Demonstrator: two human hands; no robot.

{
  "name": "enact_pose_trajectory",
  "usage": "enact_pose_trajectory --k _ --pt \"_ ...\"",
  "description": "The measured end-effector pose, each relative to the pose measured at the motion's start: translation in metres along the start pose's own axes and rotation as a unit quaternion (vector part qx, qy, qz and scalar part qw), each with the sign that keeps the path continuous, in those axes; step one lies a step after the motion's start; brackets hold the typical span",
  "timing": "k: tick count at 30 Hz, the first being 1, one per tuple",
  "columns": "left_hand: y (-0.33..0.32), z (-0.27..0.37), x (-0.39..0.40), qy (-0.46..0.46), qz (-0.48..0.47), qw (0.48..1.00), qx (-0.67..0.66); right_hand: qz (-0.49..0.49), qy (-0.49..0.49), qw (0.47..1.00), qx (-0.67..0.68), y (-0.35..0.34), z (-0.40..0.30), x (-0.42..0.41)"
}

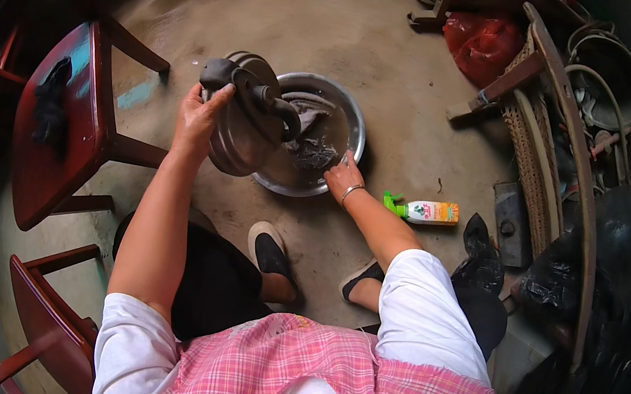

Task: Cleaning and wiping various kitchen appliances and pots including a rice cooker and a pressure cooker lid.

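Note:
My left hand [201, 117] grips a dark, round, disc-like appliance part [247, 137] by its edge, holding it tilted over the left side of a metal basin [359, 117]. A thick hooked piece juts from the part; what it is exactly I cannot tell. In the basin lie murky water and a wet grey cloth [309, 119] with suds on it. The fingers of my right hand [345, 178], with a bangle at the wrist, are closed on the basin's near right rim. To the right of that hand, a spray bottle [431, 211] with a green trigger lies on its side.
A red wooden chair [83, 141] with a dark cloth [52, 99] on its seat stands at left, another chair [55, 317] nearer. Along the right are a wooden frame [577, 146], a red plastic bag [482, 44], a bucket [607, 76] and black plastic bags [556, 278].

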State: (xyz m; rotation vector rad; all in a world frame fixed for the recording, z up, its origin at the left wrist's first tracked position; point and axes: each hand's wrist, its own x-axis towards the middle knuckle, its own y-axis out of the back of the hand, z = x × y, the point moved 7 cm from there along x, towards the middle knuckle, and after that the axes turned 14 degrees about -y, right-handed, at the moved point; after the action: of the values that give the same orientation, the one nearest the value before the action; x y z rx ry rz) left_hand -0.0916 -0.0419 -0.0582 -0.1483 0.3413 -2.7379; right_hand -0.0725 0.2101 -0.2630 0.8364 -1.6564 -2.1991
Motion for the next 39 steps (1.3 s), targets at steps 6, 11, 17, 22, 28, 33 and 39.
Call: enact_pose_trajectory --k 6,11,17,22,28,33,39 --pt "-0.029 -0.029 -0.016 0.058 -0.057 0.996 0.022 -0.001 0.018 0.999 -0.030 -0.021 0.025 -0.062" --pt "-0.057 -0.053 -0.032 0.108 -0.105 0.988 0.038 -0.016 -0.019 1.000 -0.007 -0.047 0.057 -0.096" --pt "-0.089 -0.078 -0.040 0.162 -0.207 0.962 0.071 -0.168 -0.177 0.934 0.261 -0.014 0.094 -0.059" --pt "-0.056 -0.119 -0.053 0.149 -0.229 0.961 0.041 -0.054 -0.223 0.919 0.319 0.005 0.094 -0.009" --pt "-0.017 -0.134 -0.058 0.161 -0.127 0.979 -0.012 -0.115 -0.174 0.937 0.281 -0.012 0.046 0.014" --pt "0.002 -0.140 -0.061 0.234 -0.107 0.966 -0.005 -0.120 -0.216 0.927 0.284 -0.030 0.066 0.038" --pt "0.022 -0.171 -0.055 0.268 -0.020 0.963 -0.036 -0.047 -0.265 0.858 0.437 -0.036 0.088 0.038"
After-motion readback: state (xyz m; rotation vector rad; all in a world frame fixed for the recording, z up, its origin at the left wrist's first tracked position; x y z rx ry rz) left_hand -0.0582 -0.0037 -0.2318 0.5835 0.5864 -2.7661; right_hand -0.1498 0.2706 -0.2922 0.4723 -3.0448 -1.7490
